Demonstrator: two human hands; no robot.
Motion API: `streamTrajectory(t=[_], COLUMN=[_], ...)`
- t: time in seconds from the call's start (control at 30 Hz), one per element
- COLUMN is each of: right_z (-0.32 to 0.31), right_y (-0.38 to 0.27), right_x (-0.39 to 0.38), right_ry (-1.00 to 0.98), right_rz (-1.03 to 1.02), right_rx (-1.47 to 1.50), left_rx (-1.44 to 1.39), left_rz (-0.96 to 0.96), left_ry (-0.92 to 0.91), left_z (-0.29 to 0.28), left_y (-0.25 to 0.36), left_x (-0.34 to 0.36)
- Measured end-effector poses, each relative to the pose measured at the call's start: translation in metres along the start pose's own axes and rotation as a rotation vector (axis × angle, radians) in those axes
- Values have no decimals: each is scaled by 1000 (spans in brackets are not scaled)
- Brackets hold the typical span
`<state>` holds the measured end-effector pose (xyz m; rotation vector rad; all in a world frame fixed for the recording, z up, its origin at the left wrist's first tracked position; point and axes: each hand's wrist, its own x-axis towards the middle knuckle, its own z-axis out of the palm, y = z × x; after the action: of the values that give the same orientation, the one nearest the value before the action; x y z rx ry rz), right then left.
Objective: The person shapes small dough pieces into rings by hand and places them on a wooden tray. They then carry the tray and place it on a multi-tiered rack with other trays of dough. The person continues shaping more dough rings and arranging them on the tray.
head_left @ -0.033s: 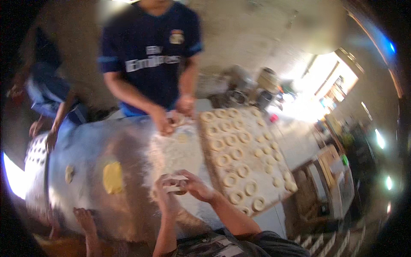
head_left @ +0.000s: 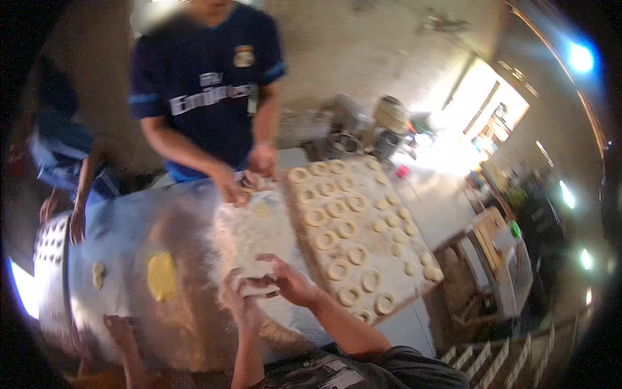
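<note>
My left hand [head_left: 245, 308] and my right hand [head_left: 293, 284] are close together over the near part of a floured patch [head_left: 259, 233] on the table. Their fingers curl round a pale ring-shaped piece [head_left: 260, 290]. Blur hides whether it is dough or a cutter. Just right of my hands lies a floured board [head_left: 382, 259] with rows of dough rings [head_left: 356, 255] and several small dough rounds [head_left: 380, 225]. Across from me, a co-worker's hands [head_left: 243, 185] are busy at the far edge of the flour, near a small dough round [head_left: 262, 209].
A flat yellow dough piece [head_left: 161, 277] and a smaller pale piece [head_left: 98, 275] lie on the metal tabletop [head_left: 129, 240]. Other people's hands [head_left: 123, 330] are at the table's left side. A perforated tray [head_left: 53, 246] is at the left end. A wooden stand [head_left: 492, 240] is at right.
The whole view has shifted, so the table and people appear further left. My hands stay together around the ring-shaped piece, with my right fingers slightly more raised.
</note>
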<state>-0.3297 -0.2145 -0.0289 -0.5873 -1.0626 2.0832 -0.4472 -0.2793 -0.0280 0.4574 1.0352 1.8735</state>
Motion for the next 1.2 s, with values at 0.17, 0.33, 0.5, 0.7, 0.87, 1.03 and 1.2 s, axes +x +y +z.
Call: streamTrajectory(t=[0.17,0.33,0.5,0.7,0.87,1.03,1.2], right_z=[-12,-42,-97,-165,-212,-228,-250], right_y=[-22,-50,-74,-97,-108,-125,-141], right_x=[-32,-58,-112,-174,-204,-225,-221], right_ry=[111,237,171,265,299,411,603], right_rz=[-148,55,-194,-276,-126,-127,-73], right_rx=[-1079,-22,-80,301,-113,-526,-445], left_rx=[309,733,489,1006,976,1154,962], left_rz=[377,195,177,559,443,284,116], left_ry=[-128,-225,-199,-344,-505,-561,-532], left_z=[27,57,116,179,222,243,269], left_y=[-31,-58,-113,-148,-167,-186,-209], left_x=[-20,-39,-56,-102,-120,-136,-129])
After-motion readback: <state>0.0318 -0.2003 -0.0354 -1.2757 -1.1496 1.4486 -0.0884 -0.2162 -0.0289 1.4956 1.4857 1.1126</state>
